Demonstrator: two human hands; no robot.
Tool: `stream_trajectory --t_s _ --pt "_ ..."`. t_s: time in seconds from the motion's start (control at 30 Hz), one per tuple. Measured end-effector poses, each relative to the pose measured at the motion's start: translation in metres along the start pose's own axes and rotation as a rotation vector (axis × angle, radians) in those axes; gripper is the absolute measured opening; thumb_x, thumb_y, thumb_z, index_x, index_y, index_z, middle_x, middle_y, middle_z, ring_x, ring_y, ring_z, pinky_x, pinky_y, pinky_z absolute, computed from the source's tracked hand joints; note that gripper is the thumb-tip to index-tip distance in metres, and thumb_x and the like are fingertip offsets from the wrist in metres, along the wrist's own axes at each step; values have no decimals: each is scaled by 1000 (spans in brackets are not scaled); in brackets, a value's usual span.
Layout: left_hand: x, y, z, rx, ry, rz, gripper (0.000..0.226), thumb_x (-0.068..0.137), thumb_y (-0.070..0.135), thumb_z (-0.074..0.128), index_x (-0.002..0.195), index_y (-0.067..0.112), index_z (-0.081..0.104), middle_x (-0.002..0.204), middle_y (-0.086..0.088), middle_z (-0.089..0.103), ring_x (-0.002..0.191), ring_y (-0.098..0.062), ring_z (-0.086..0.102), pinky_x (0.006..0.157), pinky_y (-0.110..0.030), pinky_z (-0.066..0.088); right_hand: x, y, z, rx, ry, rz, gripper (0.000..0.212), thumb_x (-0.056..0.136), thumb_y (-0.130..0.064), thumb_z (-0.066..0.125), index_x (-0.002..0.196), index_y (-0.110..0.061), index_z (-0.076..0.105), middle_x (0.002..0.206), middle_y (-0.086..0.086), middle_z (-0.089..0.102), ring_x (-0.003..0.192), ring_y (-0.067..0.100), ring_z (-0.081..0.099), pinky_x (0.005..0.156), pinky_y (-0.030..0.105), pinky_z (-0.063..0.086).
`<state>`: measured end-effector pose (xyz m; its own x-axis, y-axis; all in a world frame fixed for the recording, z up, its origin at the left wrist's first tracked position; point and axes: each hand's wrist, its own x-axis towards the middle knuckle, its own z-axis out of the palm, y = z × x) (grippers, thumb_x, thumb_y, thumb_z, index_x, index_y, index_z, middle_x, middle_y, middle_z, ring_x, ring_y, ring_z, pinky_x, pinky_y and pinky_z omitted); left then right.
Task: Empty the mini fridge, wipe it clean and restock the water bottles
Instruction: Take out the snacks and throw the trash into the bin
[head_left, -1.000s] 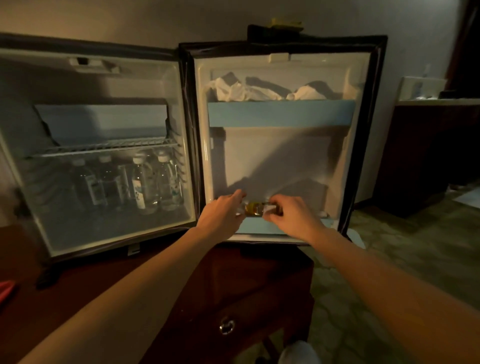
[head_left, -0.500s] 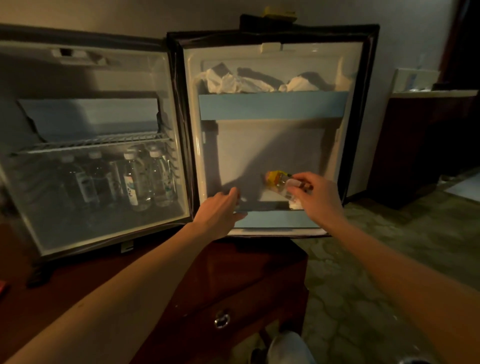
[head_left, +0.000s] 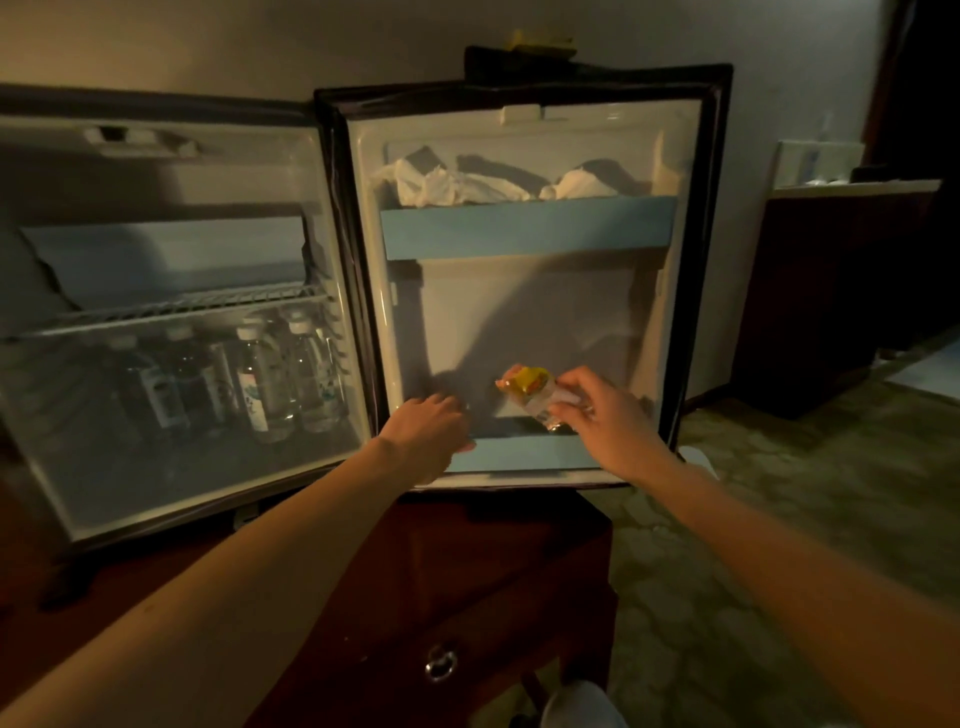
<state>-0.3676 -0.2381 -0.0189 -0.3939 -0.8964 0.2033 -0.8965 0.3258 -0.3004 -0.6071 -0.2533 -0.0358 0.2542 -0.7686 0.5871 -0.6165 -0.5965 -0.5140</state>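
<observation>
Low in the centre of the frame, the person's right hand (head_left: 602, 415) is pinching a small clear bottle with a yellow label (head_left: 531, 392) just above the lower door shelf (head_left: 519, 452) of the open mini fridge (head_left: 171, 322). This small bottle is lying tilted, its long axis running from the yellow end at upper left down toward the fingers at lower right, so it is sitting directly in the right hand's grasp and only near the left hand (head_left: 428, 423). The left hand is resting at the left end of the same lower shelf with fingers loosely bent; it appears to be holding nothing, though its fingertips are hidden in shadow. Judged from this, the right hand is the one carrying the bottle clear of the door, and the lift is needing to go up and toward the camera to pass the blue shelf lip. Counting things: 1 small bottle is in hand, 4 water bottles (head_left: 262, 379) are standing upright in a row on the fridge floor at centre left, under 1 wire rack (head_left: 171, 312), and 2 clumps of crumpled white paper (head_left: 441, 182) are sitting in the upper door shelf (head_left: 524, 228). A yellow object (head_left: 540, 41) is lying on top of the fridge door; what it is cannot be told.
</observation>
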Motion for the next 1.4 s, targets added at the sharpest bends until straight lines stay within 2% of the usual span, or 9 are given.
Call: stream_trajectory --t_s 0.1,0.23,0.33,0.43,0.57,0.77,1.03,1.2,1.4 --pt "1 -3 -6 -61 -41 -2 23 101 31 51 116 15 60 118 -1 61 112 -19 57 89 -33 45 11 -9 10 -83 131 -146 24 83 -22 75 101 -9 66 116 0 57 101 10 51 88 20 36" --pt "1 -7 -16 -204 35 -58 5 98 17 57 100 15 61 101 -4 67 86 -19 62 74 -32 49 20 -21 15 -59 195 -206 24 79 -21 78 96 -7 67 106 4 61 94 5 49 84 4 29" --pt "-4 -5 -24 -261 102 -68 11 100 26 54 99 16 58 103 -3 64 89 -22 61 78 -38 51 18 -24 12 -10 164 -178 23 81 -23 77 96 -9 67 97 2 63 89 14 56 76 17 37" --pt "-10 -1 -31 -267 184 -36 13 103 30 47 96 19 49 95 2 57 84 -19 57 73 -33 46 10 -27 4 1 196 -179 22 80 -26 78 92 -11 67 89 0 66 82 16 61 71 25 43" --pt "-21 3 -45 -220 318 24 9 104 24 44 103 16 47 90 2 53 80 -18 55 70 -28 36 -8 -35 -15 1 224 -123 18 84 -32 73 89 -17 64 81 -10 64 75 6 61 67 19 46" --pt "-43 19 -62 -300 425 71 16 100 12 51 115 16 55 107 -2 65 84 -17 59 73 -34 53 -52 -37 -48 -7 268 -54 21 83 -32 74 89 -15 64 79 -12 63 71 -2 61 59 7 44" --pt "-43 108 -34 -381 272 117 21 104 24 39 115 23 56 124 -1 62 111 -28 59 84 -42 48 -150 10 -74 -35 282 144 18 82 -39 73 80 -27 60 70 -16 60 69 -3 58 57 8 38" --pt "-18 185 -8 -431 179 240 18 103 25 39 110 23 55 115 0 62 104 -25 59 81 -41 47 -210 67 -88 -33 238 344 19 82 -40 72 91 -24 65 86 -9 65 78 2 60 66 15 46" --pt "28 286 41 -493 72 362 16 102 26 42 104 22 57 102 3 62 94 -23 59 76 -45 50 -293 140 -106 3 318 581 15 85 -36 73 84 -25 64 77 -13 65 72 -2 61 62 10 45"
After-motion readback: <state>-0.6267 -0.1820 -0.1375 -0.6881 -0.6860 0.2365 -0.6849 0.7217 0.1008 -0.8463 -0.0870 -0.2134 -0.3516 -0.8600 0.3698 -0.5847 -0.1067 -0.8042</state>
